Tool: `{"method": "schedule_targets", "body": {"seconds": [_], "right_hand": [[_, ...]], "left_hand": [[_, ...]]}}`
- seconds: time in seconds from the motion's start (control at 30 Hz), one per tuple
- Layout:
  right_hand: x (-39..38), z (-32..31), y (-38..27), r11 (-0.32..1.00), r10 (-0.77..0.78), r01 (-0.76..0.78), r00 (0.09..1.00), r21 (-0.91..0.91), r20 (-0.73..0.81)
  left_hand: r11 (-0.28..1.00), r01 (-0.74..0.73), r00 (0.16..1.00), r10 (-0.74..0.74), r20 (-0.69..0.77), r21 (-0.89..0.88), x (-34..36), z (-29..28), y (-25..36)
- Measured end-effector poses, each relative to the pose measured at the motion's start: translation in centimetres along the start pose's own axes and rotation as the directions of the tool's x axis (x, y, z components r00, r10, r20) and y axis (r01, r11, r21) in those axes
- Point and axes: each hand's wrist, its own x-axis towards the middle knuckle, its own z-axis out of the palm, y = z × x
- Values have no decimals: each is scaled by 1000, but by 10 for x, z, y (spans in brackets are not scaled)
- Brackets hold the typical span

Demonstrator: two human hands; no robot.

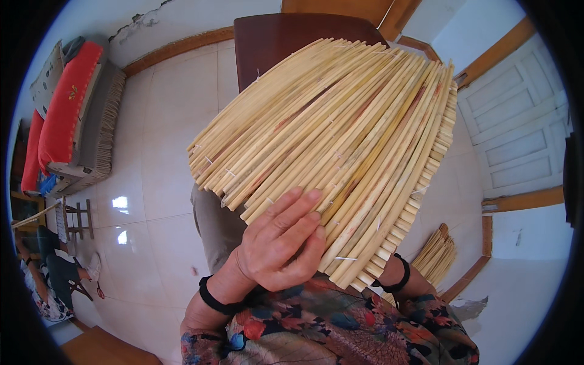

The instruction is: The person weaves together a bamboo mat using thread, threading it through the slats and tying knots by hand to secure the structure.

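A thick rolled or folded mat of pale straw-coloured stalks (322,134) slants across the middle, its stalks tied side by side with short white threads. Its far end reaches over a dark reddish-brown table or seat (292,36). On the mat's near edge lies my left hand (283,240), palm down, with the fingers stretched over the stalks. A second layer of stalk ends (420,198) shows along the right edge. My right wrist wears a black band (398,274). The right hand itself is hidden beneath the mat.
A bundle of similar stalks (435,252) is on the tiled floor to the right. A sofa with a red cover (67,112) stands at the left, beyond a small wooden stool (79,219). Another person (52,267) sits at the far left. A white door (517,121) is at the right.
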Motion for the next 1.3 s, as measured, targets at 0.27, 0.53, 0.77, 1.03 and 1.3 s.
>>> {"method": "schedule_targets", "body": {"seconds": [0.27,0.53,0.77,1.03,1.3], "right_hand": [[-7,0,-4,765,-92,92,995,-638,33],[-10,3,-12,490,-112,155,987,-858,115],[-7,-11,-10,-129,-59,303,948,-944,312],[2,22,-26,-122,-163,427,882,-896,442],[-5,15,-17,790,-62,147,985,-595,161]], "left_hand": [[999,-27,998,25,58,25,-7,2,0],[998,-42,997,38,69,51,-1,4,-1],[998,-54,997,51,57,36,-1,7,-2],[998,-37,996,33,79,47,-2,6,-2],[998,-34,998,32,45,61,-3,7,-3]]}}
